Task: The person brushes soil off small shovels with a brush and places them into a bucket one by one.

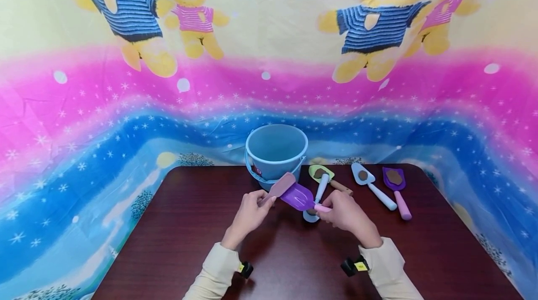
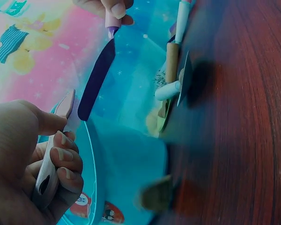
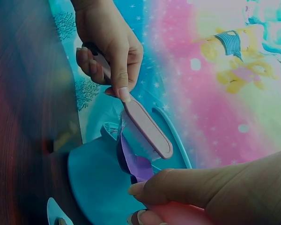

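Observation:
In my left hand (image 1: 250, 213) I hold a pink brush (image 1: 282, 184) by its handle; pale bristles show under its flat head in the right wrist view. My right hand (image 1: 349, 211) pinches the pink handle (image 1: 322, 208) of a purple toy shovel (image 1: 298, 197). The brush head overlaps the tip of the shovel's blade in the head view. Both tools are up in front of a blue bucket (image 1: 273, 167). Just beyond my right hand, a pale blue shovel (image 1: 322, 188) stands with its handle up, its blade partly hidden.
Right of the bucket lie a green shovel (image 1: 314, 169) with a wooden handle, a light blue shovel (image 1: 381, 196) and another purple shovel (image 1: 403, 206). Each bears a brown lump. The dark wooden table (image 1: 189, 225) meets a bear-printed cloth (image 1: 269, 89) at the back.

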Motion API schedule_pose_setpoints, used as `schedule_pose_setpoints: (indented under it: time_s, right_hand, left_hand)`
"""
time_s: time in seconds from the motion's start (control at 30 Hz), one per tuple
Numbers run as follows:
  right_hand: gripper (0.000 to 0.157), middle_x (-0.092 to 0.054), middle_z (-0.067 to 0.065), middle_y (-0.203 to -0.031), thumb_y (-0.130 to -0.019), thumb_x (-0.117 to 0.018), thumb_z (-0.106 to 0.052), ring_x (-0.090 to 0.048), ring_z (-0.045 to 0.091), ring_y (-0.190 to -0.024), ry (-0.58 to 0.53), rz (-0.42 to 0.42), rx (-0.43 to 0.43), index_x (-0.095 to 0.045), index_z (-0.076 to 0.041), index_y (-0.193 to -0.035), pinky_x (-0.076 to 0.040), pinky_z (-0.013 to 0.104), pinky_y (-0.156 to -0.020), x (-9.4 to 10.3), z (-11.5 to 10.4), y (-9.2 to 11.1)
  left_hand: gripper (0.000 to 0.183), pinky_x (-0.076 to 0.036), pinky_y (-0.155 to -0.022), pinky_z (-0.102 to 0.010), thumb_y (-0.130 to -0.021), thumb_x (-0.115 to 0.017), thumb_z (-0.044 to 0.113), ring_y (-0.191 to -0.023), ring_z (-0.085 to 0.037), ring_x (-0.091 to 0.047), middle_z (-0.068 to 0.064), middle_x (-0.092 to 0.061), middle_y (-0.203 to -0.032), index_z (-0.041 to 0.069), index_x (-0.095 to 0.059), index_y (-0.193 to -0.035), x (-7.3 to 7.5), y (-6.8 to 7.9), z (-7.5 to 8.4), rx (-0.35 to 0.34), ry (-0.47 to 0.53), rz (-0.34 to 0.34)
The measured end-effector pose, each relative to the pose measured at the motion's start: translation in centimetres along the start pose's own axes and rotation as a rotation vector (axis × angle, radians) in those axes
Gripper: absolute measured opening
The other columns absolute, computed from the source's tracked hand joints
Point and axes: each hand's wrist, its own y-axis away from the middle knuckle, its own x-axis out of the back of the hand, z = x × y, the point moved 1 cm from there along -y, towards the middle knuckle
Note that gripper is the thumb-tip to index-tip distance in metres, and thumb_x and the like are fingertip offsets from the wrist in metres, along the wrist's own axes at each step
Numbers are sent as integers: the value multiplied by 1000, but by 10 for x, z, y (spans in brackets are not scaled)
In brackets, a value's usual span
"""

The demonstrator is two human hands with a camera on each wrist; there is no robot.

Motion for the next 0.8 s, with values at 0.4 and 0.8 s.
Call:
schedule_pose_setpoints:
  time_s: [0.4,0.8]
  right_hand:
    - [23,-61,3,-57,-93,-76,-19,-55,16,-49,3,3,53,-75,-14,-70,-48,31,-52,-2,-1,-5]
    - [30,-61,3,-54,-93,-75,-22,-55,15,-47,12,16,104,-72,-14,-64,-48,32,-51,-2,-1,-8]
  left_hand:
    - [23,-33,-46,-22,-101,-66,29,-48,-6,-39,4,-42,-56,7,-69,-94,-9,3,14,17,103,-59]
    - [24,-37,-45,-24,-101,-65,31,-50,-8,-44,1,-48,-58,9,-69,-94,-27,5,31,5,185,-129]
